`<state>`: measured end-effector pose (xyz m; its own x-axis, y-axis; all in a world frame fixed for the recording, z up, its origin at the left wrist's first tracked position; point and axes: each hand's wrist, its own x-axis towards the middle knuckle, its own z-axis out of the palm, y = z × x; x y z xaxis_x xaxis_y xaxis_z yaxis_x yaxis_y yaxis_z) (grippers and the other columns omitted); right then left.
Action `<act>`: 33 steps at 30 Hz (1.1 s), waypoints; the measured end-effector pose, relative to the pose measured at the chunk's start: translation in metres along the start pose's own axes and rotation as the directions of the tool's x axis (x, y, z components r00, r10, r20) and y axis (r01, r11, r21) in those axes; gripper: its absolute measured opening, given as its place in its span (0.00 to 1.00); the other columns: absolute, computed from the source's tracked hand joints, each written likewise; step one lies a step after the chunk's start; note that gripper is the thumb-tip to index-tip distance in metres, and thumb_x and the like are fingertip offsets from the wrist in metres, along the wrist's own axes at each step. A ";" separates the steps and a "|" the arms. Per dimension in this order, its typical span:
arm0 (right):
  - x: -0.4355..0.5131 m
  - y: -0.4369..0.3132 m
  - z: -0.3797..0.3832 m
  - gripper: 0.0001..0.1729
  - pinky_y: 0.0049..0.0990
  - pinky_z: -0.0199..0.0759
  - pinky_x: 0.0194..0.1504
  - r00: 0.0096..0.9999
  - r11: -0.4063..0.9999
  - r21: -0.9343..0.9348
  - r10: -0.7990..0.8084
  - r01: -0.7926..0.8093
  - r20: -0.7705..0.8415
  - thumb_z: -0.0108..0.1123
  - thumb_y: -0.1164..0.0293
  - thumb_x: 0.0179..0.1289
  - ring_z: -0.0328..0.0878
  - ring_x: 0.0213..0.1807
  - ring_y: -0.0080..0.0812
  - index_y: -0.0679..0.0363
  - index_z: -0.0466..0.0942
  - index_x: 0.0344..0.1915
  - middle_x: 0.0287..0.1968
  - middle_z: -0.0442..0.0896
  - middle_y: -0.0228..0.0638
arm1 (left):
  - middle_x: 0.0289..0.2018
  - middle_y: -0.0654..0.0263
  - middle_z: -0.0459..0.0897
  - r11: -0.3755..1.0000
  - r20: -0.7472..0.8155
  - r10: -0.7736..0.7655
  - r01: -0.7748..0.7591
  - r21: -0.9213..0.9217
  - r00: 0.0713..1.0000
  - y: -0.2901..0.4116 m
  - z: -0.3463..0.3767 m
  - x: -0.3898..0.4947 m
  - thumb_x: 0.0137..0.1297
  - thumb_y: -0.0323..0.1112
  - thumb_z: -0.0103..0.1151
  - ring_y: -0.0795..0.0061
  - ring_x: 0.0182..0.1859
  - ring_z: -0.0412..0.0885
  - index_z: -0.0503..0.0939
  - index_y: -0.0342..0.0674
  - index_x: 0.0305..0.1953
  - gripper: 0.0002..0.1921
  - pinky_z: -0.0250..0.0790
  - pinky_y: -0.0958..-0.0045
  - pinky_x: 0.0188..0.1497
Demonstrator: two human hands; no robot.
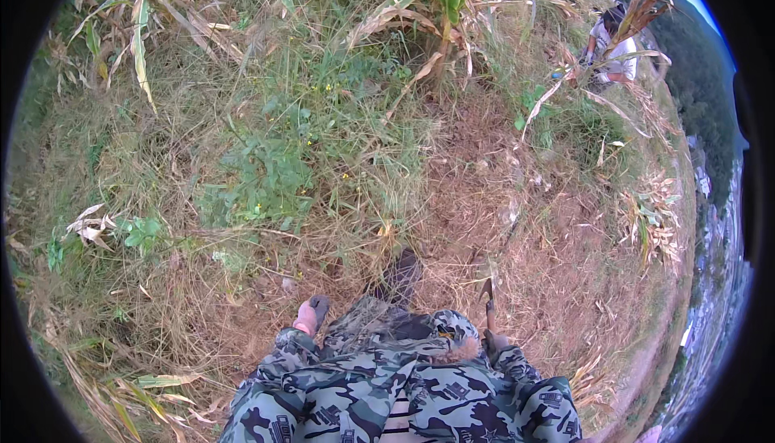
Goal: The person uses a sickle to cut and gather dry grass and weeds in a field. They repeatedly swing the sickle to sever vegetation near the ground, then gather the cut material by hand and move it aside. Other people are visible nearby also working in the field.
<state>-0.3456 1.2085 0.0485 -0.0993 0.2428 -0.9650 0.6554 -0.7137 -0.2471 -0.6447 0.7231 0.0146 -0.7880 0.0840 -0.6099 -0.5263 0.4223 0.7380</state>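
My left hand [312, 314], in a glove of grey and pink, hangs beside my left thigh over dry grass; its fingers look curled, and whether anything is inside them is hidden. Low by my right hip, my right hand [495, 341] in a grey glove grips the wooden handle of a sickle [490, 307]. The blade points forward, away from me, over the straw-covered soil. A dark shoe [402, 267] shows ahead of my camouflage clothing, partly behind grass stems.
Dry corn plants [445, 25] stand ahead, with more at the upper left. Green weeds [266, 176] grow ahead on the left. At the upper right a person [614, 49] in a white top bends by a corn stalk. A slope edge curves along the right.
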 end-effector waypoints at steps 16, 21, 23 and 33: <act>0.011 -0.332 0.130 0.13 0.27 0.59 0.14 0.993 0.926 -0.361 -0.115 0.108 0.001 0.67 0.62 0.56 0.66 0.13 0.23 0.55 0.74 0.25 0.16 0.72 0.25 | 0.38 0.62 0.84 0.926 0.324 -0.057 0.172 -0.337 0.944 0.234 0.074 0.059 0.68 0.36 0.56 0.73 0.39 0.80 0.79 0.30 0.46 0.13 0.73 0.72 0.43; 0.029 -0.416 0.194 0.16 0.28 0.68 0.17 0.929 0.688 -0.638 -0.348 0.344 0.125 0.67 0.62 0.56 0.72 0.16 0.26 0.65 0.76 0.31 0.20 0.76 0.31 | 0.40 0.64 0.83 0.978 0.268 -0.133 0.170 -0.120 0.954 0.282 0.079 0.024 0.68 0.42 0.57 0.77 0.38 0.78 0.79 0.35 0.49 0.17 0.71 0.73 0.40; 0.037 -0.443 0.227 0.15 0.28 0.69 0.19 0.893 0.618 -0.651 -0.378 0.441 0.245 0.67 0.63 0.57 0.73 0.17 0.28 0.64 0.76 0.32 0.20 0.76 0.34 | 0.48 0.63 0.81 0.985 0.195 -0.031 0.063 -0.160 0.980 0.295 0.085 0.014 0.69 0.39 0.56 0.77 0.46 0.77 0.75 0.38 0.55 0.18 0.70 0.74 0.48; 0.059 -0.556 0.523 0.12 0.24 0.60 0.13 0.580 0.695 -0.062 -0.543 0.717 0.607 0.63 0.66 0.62 0.69 0.13 0.24 0.60 0.74 0.27 0.17 0.75 0.30 | 0.61 0.62 0.71 0.560 0.159 0.084 0.085 -0.824 0.984 0.404 0.104 0.056 0.72 0.30 0.47 0.69 0.63 0.69 0.64 0.37 0.66 0.22 0.59 0.73 0.65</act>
<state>-1.1072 1.2762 0.0830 -0.8684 0.1295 -0.4786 0.4308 -0.2807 -0.8577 -0.8678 0.9924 0.2485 -0.7687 0.2618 -0.5836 -0.6252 -0.5001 0.5992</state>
